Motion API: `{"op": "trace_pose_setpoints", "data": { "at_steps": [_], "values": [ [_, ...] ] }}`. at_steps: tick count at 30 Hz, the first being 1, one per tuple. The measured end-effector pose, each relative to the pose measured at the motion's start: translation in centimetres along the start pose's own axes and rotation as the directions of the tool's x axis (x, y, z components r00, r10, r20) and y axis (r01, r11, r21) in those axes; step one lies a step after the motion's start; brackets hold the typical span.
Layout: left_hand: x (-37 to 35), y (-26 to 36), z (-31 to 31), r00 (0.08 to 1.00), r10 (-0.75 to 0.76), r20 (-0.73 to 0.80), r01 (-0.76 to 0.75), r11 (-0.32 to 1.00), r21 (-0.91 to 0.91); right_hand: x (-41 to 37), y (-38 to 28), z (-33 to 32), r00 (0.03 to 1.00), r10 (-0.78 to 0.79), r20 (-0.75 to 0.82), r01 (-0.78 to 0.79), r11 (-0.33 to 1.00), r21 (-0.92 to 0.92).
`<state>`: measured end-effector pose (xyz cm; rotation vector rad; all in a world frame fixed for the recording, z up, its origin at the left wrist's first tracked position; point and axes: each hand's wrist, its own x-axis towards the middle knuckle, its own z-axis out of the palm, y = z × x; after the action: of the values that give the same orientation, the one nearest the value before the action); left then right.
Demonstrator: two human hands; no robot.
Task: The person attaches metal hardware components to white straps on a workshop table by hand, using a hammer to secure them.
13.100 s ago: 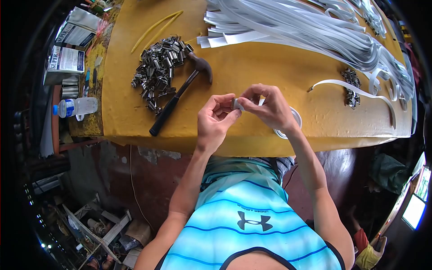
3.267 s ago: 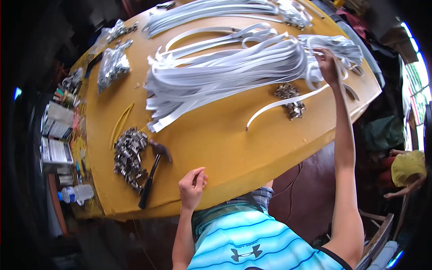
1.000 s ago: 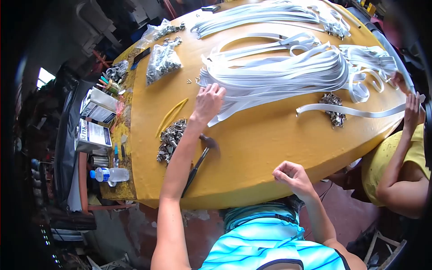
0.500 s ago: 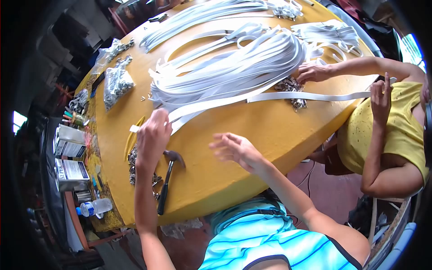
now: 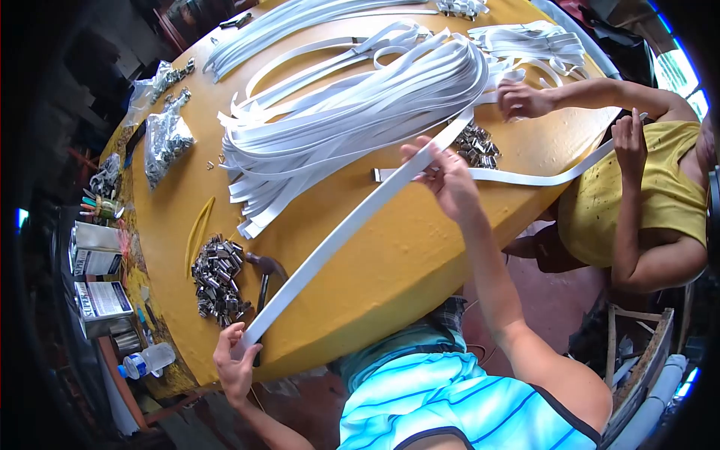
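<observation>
My left hand point(image 5: 235, 364) pinches one end of a white flat strap point(image 5: 330, 244) near the table's front left edge. The strap runs up and to the right, stretched fairly straight, to my right hand point(image 5: 454, 184), whose fingers close around it. Beyond my right hand its far part continues toward a big bundle of white straps point(image 5: 352, 112). Under the strap lies a hammer point(image 5: 268, 267), its handle partly hidden. Beside the hammer is a heap of small metal clips point(image 5: 217, 274).
A co-worker in a yellow top point(image 5: 637, 202) sits at the right, holding another white strap point(image 5: 529, 178) near a second clip pile point(image 5: 476, 145). Bagged metal parts point(image 5: 166, 146), tins point(image 5: 103, 300) and a plastic bottle point(image 5: 148, 361) stand along the left side of the yellow table point(image 5: 360, 300).
My left hand has drawn the strap end down toward the table's front edge. My right hand, empty before, has moved up and right and now grips the strap.
</observation>
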<state>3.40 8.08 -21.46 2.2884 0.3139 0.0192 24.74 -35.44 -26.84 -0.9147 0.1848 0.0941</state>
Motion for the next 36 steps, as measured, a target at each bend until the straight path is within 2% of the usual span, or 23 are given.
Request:
{"op": "trace_pose_setpoints", "data": {
  "at_steps": [2, 4, 7, 8, 10, 12, 13, 14, 15, 16, 18, 19, 21, 22, 24, 25, 27, 28, 30, 31, 32, 34, 36],
  "values": [
    [-0.7, -1.0, -0.3, 0.991, 0.112, 0.079, -0.118, 0.991, 0.069, 0.6, -1.6, -2.1, 0.995, -0.098, -0.001, 0.097, 0.992, -0.081],
    [-0.9, -1.4, -0.3, 0.989, 0.089, 0.116, -0.098, 0.992, 0.081, 1.0, -3.7, -3.8, 0.981, -0.153, -0.119, 0.126, 0.969, -0.211],
    [-0.3, -0.1, 1.2, 0.979, 0.111, 0.169, -0.131, 0.985, 0.112, 1.2, -6.7, -7.1, 0.944, -0.262, -0.199, 0.192, 0.929, -0.316],
    [0.0, 0.2, 2.2, 0.981, 0.103, 0.167, -0.122, 0.987, 0.107, 1.5, -7.5, -8.7, 0.924, -0.314, -0.217, 0.224, 0.907, -0.356],
    [0.8, 1.0, 4.6, 0.967, 0.207, 0.150, -0.209, 0.978, -0.002, 2.5, -8.9, -13.2, 0.891, -0.378, -0.251, 0.254, 0.874, -0.414],
    [1.7, 3.2, 6.9, 0.959, 0.223, 0.176, -0.223, 0.975, -0.017, 4.1, -10.6, -18.7, 0.855, -0.415, -0.311, 0.192, 0.811, -0.553],
    [2.1, 3.6, 8.2, 0.962, 0.210, 0.172, -0.211, 0.977, -0.014, 4.4, -11.1, -20.3, 0.750, -0.562, -0.350, 0.039, 0.565, -0.824],
    [2.7, 3.7, 9.5, 0.954, 0.249, 0.167, -0.249, 0.968, -0.024, 4.7, -11.2, -21.0, 0.639, -0.707, -0.305, -0.172, 0.255, -0.951],
    [3.1, 3.8, 10.6, 0.944, 0.287, 0.161, -0.285, 0.958, -0.033, 4.2, -10.4, -20.0, 0.502, -0.810, -0.304, -0.242, 0.206, -0.948],
    [3.3, 3.8, 11.3, 0.948, 0.277, 0.156, -0.276, 0.961, -0.029, 3.3, -9.6, -18.4, 0.512, -0.805, -0.301, -0.239, 0.204, -0.949],
    [3.7, 3.8, 12.4, 0.926, 0.343, 0.157, -0.346, 0.938, -0.007, 0.8, -7.9, -14.4, 0.512, -0.859, -0.025, 0.046, 0.057, -0.997],
    [3.7, 3.8, 12.9, 0.918, 0.372, 0.136, -0.373, 0.928, -0.018, -0.5, -6.8, -12.6, 0.523, -0.852, -0.025, 0.048, 0.059, -0.997],
    [3.9, 4.1, 13.9, 0.908, 0.402, 0.115, -0.407, 0.913, 0.026, -2.4, -3.8, -8.2, 0.683, -0.725, 0.086, 0.273, 0.145, -0.951],
    [3.9, 4.1, 14.1, 0.893, 0.439, 0.096, -0.447, 0.892, 0.073, -3.4, -2.0, -5.3, 0.700, -0.698, 0.150, 0.320, 0.119, -0.940],
    [4.1, 4.3, 14.9, 0.885, 0.462, 0.051, -0.465, 0.879, 0.105, -5.3, 1.5, -1.9, 0.829, -0.503, 0.244, 0.369, 0.164, -0.915],
    [4.4, 4.4, 15.3, 0.876, 0.480, 0.039, -0.480, 0.863, 0.157, -6.0, 3.2, 0.1, 0.839, -0.476, 0.261, 0.394, 0.202, -0.897],
    [4.8, 4.7, 15.7, 0.876, 0.482, 0.024, -0.474, 0.850, 0.230, -7.4, 5.9, 3.6, 0.765, -0.283, 0.579, 0.637, 0.199, -0.745],
    [4.9, 5.1, 15.9, 0.849, 0.529, -0.008, -0.509, 0.822, 0.256, -7.6, 7.0, 4.5, 0.759, -0.275, 0.589, 0.647, 0.219, -0.731],
    [4.7, 5.3, 14.9, 0.820, 0.571, -0.038, -0.538, 0.791, 0.290, -7.9, 8.9, 5.5, 0.720, -0.157, 0.676, 0.694, 0.126, -0.709],
    [4.5, 5.6, 13.9, 0.811, 0.578, -0.088, -0.545, 0.802, 0.244, -7.8, 9.3, 5.5, 0.703, -0.129, 0.699, 0.709, 0.055, -0.703],
    [4.3, 5.6, 12.9, 0.801, 0.582, -0.138, -0.554, 0.809, 0.197, -7.9, 9.4, 5.6, 0.700, -0.127, 0.703, 0.713, 0.064, -0.698],
    [4.1, 3.9, 10.1, 0.821, 0.506, -0.264, -0.445, 0.857, 0.259, -8.3, 9.5, 5.6, 0.738, -0.148, 0.658, 0.672, 0.086, -0.735],
    [4.0, 2.0, 6.6, 0.888, 0.277, -0.367, -0.178, 0.943, 0.281, -8.8, 9.8, 5.2, 0.753, -0.186, 0.631, 0.656, 0.142, -0.741]
  ]
}}
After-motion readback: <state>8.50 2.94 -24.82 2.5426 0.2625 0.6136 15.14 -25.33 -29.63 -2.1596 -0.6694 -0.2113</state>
